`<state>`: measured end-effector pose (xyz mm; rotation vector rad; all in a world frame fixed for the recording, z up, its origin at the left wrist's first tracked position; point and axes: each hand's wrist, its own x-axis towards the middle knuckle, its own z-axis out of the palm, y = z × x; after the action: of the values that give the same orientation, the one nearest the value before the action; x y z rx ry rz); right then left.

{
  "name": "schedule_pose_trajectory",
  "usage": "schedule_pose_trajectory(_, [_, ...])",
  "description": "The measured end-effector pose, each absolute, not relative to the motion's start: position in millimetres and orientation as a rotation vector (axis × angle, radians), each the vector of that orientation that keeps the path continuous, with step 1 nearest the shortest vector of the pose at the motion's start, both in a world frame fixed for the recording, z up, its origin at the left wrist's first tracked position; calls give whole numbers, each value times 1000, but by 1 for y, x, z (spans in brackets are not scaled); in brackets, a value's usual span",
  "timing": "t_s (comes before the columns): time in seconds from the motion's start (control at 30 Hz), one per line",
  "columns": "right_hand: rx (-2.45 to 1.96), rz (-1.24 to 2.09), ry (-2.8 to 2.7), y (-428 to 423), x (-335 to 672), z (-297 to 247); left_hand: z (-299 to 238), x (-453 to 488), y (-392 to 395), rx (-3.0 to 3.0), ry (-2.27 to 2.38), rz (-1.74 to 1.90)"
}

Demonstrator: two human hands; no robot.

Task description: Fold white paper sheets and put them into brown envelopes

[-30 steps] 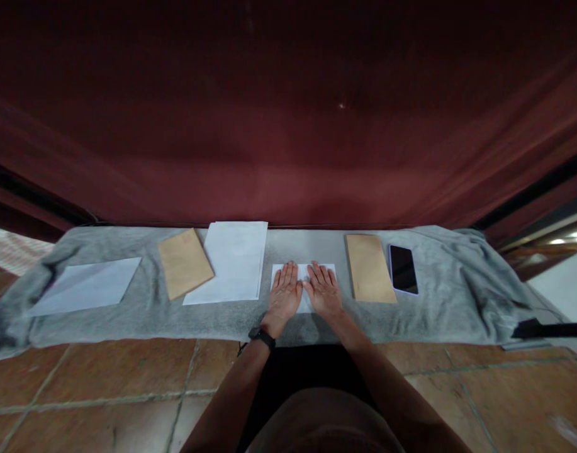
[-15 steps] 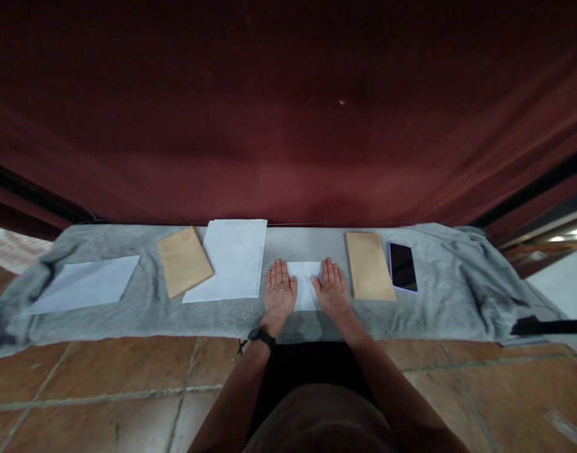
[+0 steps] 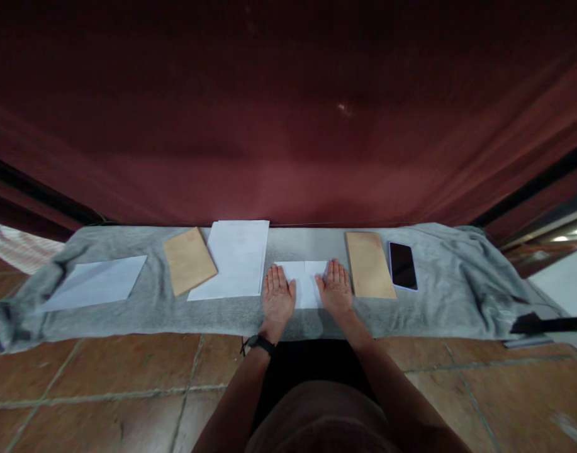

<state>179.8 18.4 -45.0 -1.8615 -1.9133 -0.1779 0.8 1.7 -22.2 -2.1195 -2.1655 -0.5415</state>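
A small white sheet of paper (image 3: 308, 290) with a crease line near its top middle lies in front of me. My left hand (image 3: 278, 296) rests flat on its left side, palm down, fingers stretched forward. On the right side of the sheet lies my right hand (image 3: 334, 289), also flat with fingers out. The hands cover both side edges of the paper; neither grips anything. Just right of my right hand is a brown envelope (image 3: 370, 264). To the left of my left hand lies a stack of white paper (image 3: 238, 258).
A second brown envelope (image 3: 189, 260) overlaps the stack's left edge. Farther left is a white sheet (image 3: 97, 283). A phone (image 3: 403, 266) lies on the right. Grey cloth (image 3: 451, 283) covers the narrow table, and a dark red curtain (image 3: 288, 126) hangs behind it.
Both hands have slid slightly apart over the paper, so more of the sheet shows between them. The view has shifted a little.
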Motion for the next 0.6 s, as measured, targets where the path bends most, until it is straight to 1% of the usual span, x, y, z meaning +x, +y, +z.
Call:
schedule_pose_trajectory(0.2, [-1812, -125, -1954, 11, 179, -34, -16, 2, -12, -2131, -2128, -573])
schedule_pose_trajectory(0.4, [-1501, 12, -2240, -13, 161, -24, -11, 17, -20, -2457, -1918, -418])
schedule_pose_trajectory(0.6, [-1571, -45, -2218, -20, 168, -26, -14, 10, -15, -2372, -2018, -408])
